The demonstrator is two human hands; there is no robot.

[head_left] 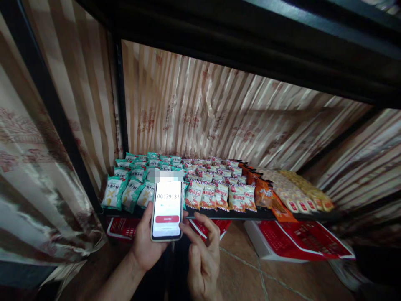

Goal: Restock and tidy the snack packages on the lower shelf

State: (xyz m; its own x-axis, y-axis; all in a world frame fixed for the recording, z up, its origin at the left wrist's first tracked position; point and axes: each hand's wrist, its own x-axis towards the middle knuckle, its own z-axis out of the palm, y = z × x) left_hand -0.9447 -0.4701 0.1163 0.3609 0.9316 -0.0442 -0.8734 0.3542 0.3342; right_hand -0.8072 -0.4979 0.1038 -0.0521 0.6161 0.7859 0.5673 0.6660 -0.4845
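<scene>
A smartphone (167,209) rests upright in my left hand (147,244), whose fingers wrap round its lower part. Its lit screen reads 00:39:37 above a red button. My right hand (203,255) is beside the phone's lower right edge, fingers apart and partly bent, holding nothing. One fingertip is at the phone's edge; whether it touches, I cannot tell. Behind the phone, green-and-white snack bags (113,192) stand in rows on the left of the shelf. Red-and-white snack bags (237,196) fill the middle.
Orange bags (264,193) and rows of pale packets (286,190) lie on the right of the black shelf (225,214); one orange packet (282,210) hangs over its edge. Red baskets (316,238) stand below on the tiled floor (244,271). A black post (53,104) rises at left. Striped curtains (203,104) hang behind.
</scene>
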